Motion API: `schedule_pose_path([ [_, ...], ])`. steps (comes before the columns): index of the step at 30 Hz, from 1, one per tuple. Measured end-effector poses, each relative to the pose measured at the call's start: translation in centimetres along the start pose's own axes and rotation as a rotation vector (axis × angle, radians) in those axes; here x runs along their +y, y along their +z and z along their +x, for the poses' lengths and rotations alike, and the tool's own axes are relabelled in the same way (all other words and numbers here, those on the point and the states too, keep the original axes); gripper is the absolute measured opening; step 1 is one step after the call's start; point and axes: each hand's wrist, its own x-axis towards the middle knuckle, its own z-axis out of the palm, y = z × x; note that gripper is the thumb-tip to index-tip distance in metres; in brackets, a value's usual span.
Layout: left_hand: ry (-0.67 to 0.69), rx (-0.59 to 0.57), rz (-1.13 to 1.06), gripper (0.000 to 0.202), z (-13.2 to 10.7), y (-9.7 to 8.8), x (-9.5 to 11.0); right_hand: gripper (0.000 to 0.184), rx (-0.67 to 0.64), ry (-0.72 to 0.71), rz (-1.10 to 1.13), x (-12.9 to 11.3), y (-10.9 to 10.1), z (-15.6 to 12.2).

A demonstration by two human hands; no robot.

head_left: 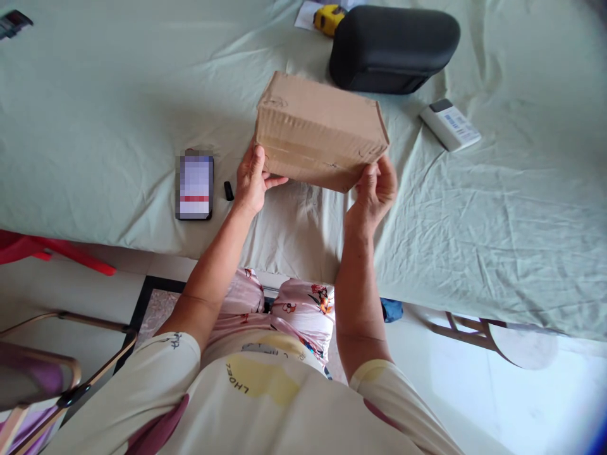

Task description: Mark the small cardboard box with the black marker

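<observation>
A brown cardboard box (318, 126), taped along its near face, is held tilted above the pale green cloth of the table (118, 114). My left hand (251, 180) grips the box's lower left corner, thumb on the near face and fingers underneath. My right hand (374, 189) is closed on the lower right corner, fingers curled under the edge. Both forearms reach forward from my lap.
A phone (194, 186) lies left of my left hand with a small black object (228, 190) beside it. Behind the box sit a black case (393, 47) and a yellow tape measure (328, 18). A white device (449, 124) lies at the right. Chairs stand beside me.
</observation>
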Motion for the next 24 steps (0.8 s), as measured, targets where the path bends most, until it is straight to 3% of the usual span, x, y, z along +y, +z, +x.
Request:
schedule_pose_path([
  [5,0.005,0.058,-0.016,0.067,0.7,-0.6,-0.2,0.066,-0.047,0.046,0.002,-1.3,0.6,-0.3],
  [18,0.088,0.056,0.036,0.067,0.6,-0.6,-0.3,0.058,-0.073,0.009,0.032,0.2,1.1,-0.5],
  [24,0.106,0.024,0.105,0.105,-0.5,0.6,-2.0,0.069,-0.001,0.108,-0.093,-1.5,1.8,-1.9],
])
